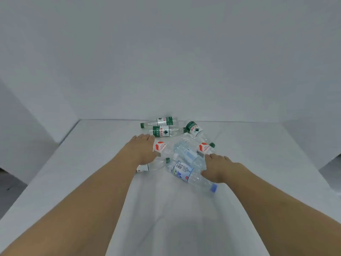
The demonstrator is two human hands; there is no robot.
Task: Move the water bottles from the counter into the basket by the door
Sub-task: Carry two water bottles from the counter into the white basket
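Note:
Several clear plastic water bottles lie on their sides on the white counter. Three green-labelled bottles lie at the back. My left hand is closed around a red-and-white labelled bottle, with another bottle partly hidden under my wrist. My right hand wraps the near end of a bottle with a pale blue label, its thumb touching a blue-capped bottle. A second red-labelled bottle lies just beyond my right fingers. No basket is in view.
A plain white wall rises behind the counter. The counter's left edge drops to a dark floor, and its right edge falls away as well.

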